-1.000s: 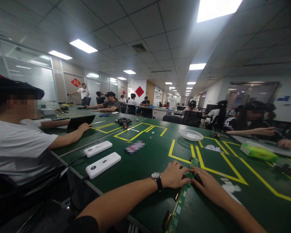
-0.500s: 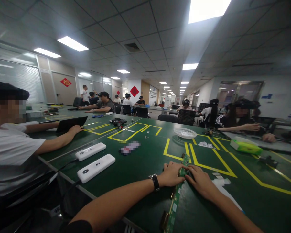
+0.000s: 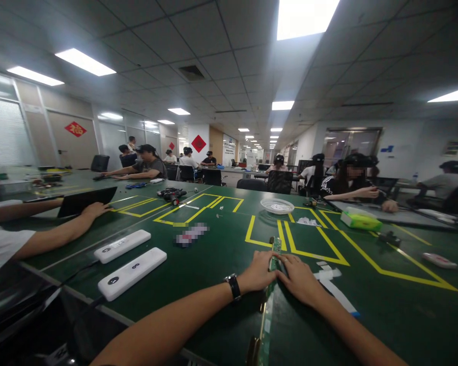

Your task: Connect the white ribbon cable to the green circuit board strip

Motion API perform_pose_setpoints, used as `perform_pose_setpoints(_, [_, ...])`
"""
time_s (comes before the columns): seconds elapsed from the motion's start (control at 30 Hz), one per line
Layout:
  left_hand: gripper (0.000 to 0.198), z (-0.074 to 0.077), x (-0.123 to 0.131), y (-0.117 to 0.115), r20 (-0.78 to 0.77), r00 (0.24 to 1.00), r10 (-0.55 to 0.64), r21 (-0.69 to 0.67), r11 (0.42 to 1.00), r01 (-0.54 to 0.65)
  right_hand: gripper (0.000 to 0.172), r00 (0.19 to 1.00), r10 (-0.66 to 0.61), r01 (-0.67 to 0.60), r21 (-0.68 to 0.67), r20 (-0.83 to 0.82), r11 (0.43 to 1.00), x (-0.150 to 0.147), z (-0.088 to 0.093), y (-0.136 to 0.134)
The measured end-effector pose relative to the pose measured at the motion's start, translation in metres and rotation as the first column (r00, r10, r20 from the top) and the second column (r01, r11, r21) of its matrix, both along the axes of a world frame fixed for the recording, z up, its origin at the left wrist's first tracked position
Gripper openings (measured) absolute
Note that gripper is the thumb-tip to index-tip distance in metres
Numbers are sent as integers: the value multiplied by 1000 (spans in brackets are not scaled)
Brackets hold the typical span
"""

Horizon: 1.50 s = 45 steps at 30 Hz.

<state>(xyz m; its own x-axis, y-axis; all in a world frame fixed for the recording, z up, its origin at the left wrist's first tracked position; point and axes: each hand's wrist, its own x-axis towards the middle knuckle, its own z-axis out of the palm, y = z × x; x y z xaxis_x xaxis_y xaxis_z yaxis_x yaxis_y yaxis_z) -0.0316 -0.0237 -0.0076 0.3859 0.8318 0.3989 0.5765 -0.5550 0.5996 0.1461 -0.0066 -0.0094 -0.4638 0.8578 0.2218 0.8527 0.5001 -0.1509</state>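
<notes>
A long, narrow green circuit board (image 3: pixel 267 323) lies lengthwise in front of me, with brownish-gold parts along its left edge. My left hand (image 3: pixel 258 271), with a dark-strapped watch at the wrist, grips its left side near the far end. From the right, my right hand (image 3: pixel 296 274) closes on the same stretch, fingertips and thumbs of both hands meeting over the board. The fingers cover that part, so any small piece under them is hidden. Just right of my right hand are a white flat cable (image 3: pixel 341 296) with a blue tip and whitish pieces (image 3: pixel 328 272).
Two white power banks (image 3: pixel 133 273) with cables lie left on the green table (image 3: pixel 213 315). Yellow tape outlines mark its surface. Farther off are a white plastic basket (image 3: pixel 277 206), a green-and-white pack (image 3: pixel 361 219) and a black tool (image 3: pixel 171 194). Other people sit around.
The view has turned slightly right, so the scene shifts left. Both hands stay on the board at nearly the same spot, and the board looks turned a little more edge-on.
</notes>
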Motion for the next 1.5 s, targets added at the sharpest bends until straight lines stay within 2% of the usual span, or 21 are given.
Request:
perform_pose_setpoints(0.2, [50, 1, 0, -2, -111, 987, 119, -64, 990, -126, 68, 1000, 15, -14, -61, 25, 998, -1, 5, -10])
perform_pose_setpoints(0.3, [49, 0, -2, -1, -101, 984, 143, -74, 986, -151, 72, 1000, 13, -11, -78, 28, 997, -1, 4, -11])
perform_pose_setpoints(0.43, [49, -1, -3, 2, -68, 988, 138, -52, 989, -141, 71, 999, 12, -9, -80, 39, 997, -1, 4, -10])
perform_pose_setpoints(0.63, [43, 0, -9, 9, -112, 965, 239, -27, 970, -243, 68, 998, 11, -7, -73, 57, 997, 0, 0, -6])
perform_pose_setpoints(0.83, [44, 2, -10, 11, -166, 965, 205, -79, 972, -220, 67, 999, 9, -6, -69, 46, 998, -2, -4, -5])
perform_pose_setpoints(0.9, [45, 3, -9, 12, -111, 972, 205, -127, 968, -218, 66, 999, 12, -9, -79, 45, 997, -2, -3, -7])
perform_pose_setpoints(0.97, [46, 4, -8, 14, 24, 983, 184, -191, 966, -177, 65, 999, 21, -17, -87, 36, 996, -3, -1, -9])
perform_pose_setpoints(1.1, [49, 4, -9, 20, 322, 945, 63, -275, 961, 29, 65, 998, 64, -63, -95, 10, 993, -4, -1, -10])
perform_pose_setpoints(1.27, [53, 1, -12, 29, 427, 900, 85, -338, 939, 71, 60, 993, 116, -116, -29, 9, 993, -3, 6, -8])
perform_pose_setpoints(1.3, [54, 0, -12, 30, 454, 885, 102, -367, 927, 82, 58, 996, 87, -87, 7, 22, 996, -1, 9, -7])
perform_pose_setpoints(1.37, [58, -1, -12, 31, 499, 854, 147, -426, 900, 95, 54, 996, -53, 47, 91, 70, 995, 8, 17, -3])
perform_pose_setpoints(1.43, [61, -1, -11, 30, 532, 825, 192, -476, 873, 103, 54, 958, -257, 236, 158, 129, 959, 22, 24, 1])
perform_pose_setpoints(1.5, [60, 1, -10, 27, 590, 782, 201, -504, 849, 162, 55, 888, -422, 402, 136, 185, 906, 38, 27, 6])
